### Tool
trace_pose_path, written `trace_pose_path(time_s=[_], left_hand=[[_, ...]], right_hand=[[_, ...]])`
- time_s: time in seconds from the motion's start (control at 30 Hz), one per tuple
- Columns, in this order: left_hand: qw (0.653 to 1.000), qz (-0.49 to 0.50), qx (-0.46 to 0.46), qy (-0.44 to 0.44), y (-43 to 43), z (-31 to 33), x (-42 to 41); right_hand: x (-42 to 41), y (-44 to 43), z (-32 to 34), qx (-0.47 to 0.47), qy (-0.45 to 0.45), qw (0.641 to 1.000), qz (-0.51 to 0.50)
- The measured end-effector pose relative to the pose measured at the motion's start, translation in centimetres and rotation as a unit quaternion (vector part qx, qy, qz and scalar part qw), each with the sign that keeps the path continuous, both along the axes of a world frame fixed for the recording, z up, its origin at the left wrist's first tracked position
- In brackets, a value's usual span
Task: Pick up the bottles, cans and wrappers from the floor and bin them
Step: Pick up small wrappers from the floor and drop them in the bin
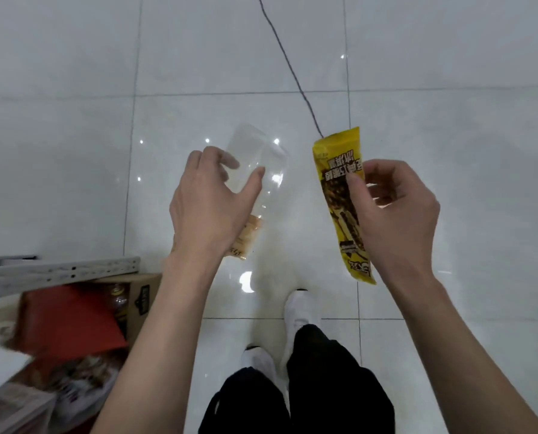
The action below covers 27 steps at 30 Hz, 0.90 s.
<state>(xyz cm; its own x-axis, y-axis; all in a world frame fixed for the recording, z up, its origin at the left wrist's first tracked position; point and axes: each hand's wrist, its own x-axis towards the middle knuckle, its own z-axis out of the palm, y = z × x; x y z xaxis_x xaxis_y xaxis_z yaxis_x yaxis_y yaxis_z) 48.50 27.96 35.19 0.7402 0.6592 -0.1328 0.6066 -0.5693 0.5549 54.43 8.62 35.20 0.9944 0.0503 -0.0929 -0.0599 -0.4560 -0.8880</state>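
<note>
My left hand (211, 208) grips a clear plastic wrapper (261, 164) with an orange printed end that shows below my palm. My right hand (396, 214) pinches a long yellow and brown snack wrapper (336, 189) between thumb and fingers, held upright above the floor. Both wrappers are off the white tiled floor (73, 120), about chest-width apart. No bottle or can lies on the floor in view.
A cardboard box (139, 296) with a red sheet (70, 324) and mixed litter sits at the lower left, beside a grey slotted metal bar (58, 270). A dark cable (289, 64) runs across the tiles from the top. My white shoes (299, 311) stand below.
</note>
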Motion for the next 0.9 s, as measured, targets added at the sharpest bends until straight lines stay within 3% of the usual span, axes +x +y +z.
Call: trace_pose_path(time_s=[0.2,0.43,0.63,0.9], left_hand=[[0.999,-0.001,0.002,-0.042,-4.6,22.6,-1.4],[0.996,-0.007,-0.017,-0.09,-9.3,39.5,-7.8],[0.986,-0.049,-0.037,-0.156,-14.9,46.7,-17.2],[0.971,-0.173,-0.093,-0.137,-26.0,50.3,-27.0]], right_hand=[[-2.4,-1.8,22.0,0.059,-0.021,0.996,-0.063],[-10.4,-5.5,39.2,0.112,-0.077,0.984,-0.111],[-22.8,-11.8,46.0,0.114,-0.116,0.969,-0.188],[-37.0,-23.3,51.0,0.067,-0.148,0.936,-0.312]])
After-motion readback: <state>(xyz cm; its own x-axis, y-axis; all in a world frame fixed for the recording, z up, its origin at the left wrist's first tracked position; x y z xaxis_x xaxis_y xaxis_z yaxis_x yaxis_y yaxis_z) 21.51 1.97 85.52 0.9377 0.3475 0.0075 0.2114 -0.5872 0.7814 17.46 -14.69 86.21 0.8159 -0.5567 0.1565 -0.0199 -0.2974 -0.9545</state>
